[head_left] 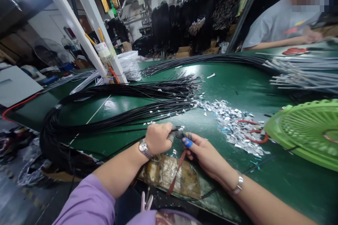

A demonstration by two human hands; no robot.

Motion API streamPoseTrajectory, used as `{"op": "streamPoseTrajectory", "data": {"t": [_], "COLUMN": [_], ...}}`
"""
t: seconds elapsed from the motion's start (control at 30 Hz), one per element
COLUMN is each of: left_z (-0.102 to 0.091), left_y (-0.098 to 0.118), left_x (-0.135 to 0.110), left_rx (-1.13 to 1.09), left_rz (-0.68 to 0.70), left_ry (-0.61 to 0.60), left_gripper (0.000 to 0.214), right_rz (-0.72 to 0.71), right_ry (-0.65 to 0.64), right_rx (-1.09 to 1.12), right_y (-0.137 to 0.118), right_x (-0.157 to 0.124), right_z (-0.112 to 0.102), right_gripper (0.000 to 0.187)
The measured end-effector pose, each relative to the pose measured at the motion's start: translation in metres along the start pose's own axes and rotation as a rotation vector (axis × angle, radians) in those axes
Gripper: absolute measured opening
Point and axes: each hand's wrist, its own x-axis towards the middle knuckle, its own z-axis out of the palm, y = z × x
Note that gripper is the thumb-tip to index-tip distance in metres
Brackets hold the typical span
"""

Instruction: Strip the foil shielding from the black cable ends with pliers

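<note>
My left hand (158, 137), with a watch at the wrist, is closed around black cable (173, 128). Pale stripped ends poke out beyond its fingers. Facing it, my right hand (199, 149) is pinched near those ends, blue tape on the thumb and dark wraps on fingertips. What sits in that pinch is too small to make out. A reddish-brown strip (177, 172) hangs beside the right fingers. Beneath both hands lies a brown taped pad (182, 175) at the table edge. Behind them, bundles of black cables (126, 116) bend round from the left, their ends toward the middle.
Silvery foil scraps (229, 123) are heaped on the green table (250, 81), beside red-handled tools (260, 137). A green fan (308, 132) stands at right. Grey cables (303, 70) lie near a person (280, 24) across the table. A white post (97, 24) rises at left.
</note>
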Motion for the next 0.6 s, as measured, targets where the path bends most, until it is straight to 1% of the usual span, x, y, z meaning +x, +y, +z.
{"op": "streamPoseTrajectory", "data": {"t": [0.13, 0.37, 0.5, 0.6], "left_z": [0.001, 0.002, 0.007, 0.011], "left_y": [0.000, -0.001, -0.005, -0.008], "left_x": [0.000, -0.001, -0.002, -0.003], "left_rx": [0.008, 0.040, 0.032, 0.053], "left_rz": [0.032, 0.076, 0.134, 0.185], "left_ry": [0.021, 0.046, 0.120, 0.182], "left_gripper": [0.025, 0.025, 0.023, 0.019], "right_rz": [0.027, 0.054, 0.066, 0.053], "right_ry": [-0.012, -0.029, -0.033, -0.023], "right_rx": [0.027, 0.081, 0.118, 0.101], "right_y": [-0.001, 0.001, 0.002, 0.002], "right_x": [0.000, 0.001, 0.002, 0.003], "right_z": [0.001, 0.001, 0.000, 0.000], "right_gripper": [0.049, 0.047, 0.048, 0.048]}}
